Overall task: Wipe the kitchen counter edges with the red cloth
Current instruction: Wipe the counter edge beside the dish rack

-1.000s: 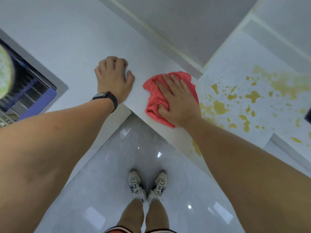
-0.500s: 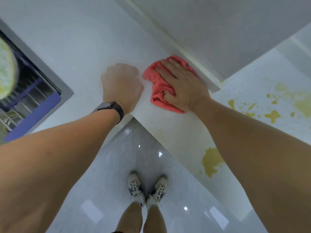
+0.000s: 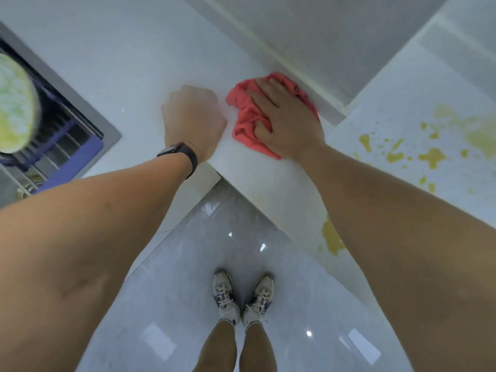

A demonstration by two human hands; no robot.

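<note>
Under my right hand (image 3: 288, 124): red cloth (image 3: 248, 118), bunched, pressed flat on white desk (image 3: 128, 63) against wall base. Fingers (image 3: 264, 96) spread straight over cloth, thumb tucked into folds. Left hand (image 3: 194, 118) just beside cloth, curled in fist on desk, holding nothing I can see. Yellow stains (image 3: 432, 157) right of fingers.

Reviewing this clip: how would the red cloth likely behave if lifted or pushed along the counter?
The red cloth lies bunched in soft folds under the right hand, so it would probably droop limply if lifted. It looks thin and likely light. Pushed across the smooth white counter, it would probably slide and crumple further rather than hold its shape; the flat pressing hand likely helps carry it along.
</note>
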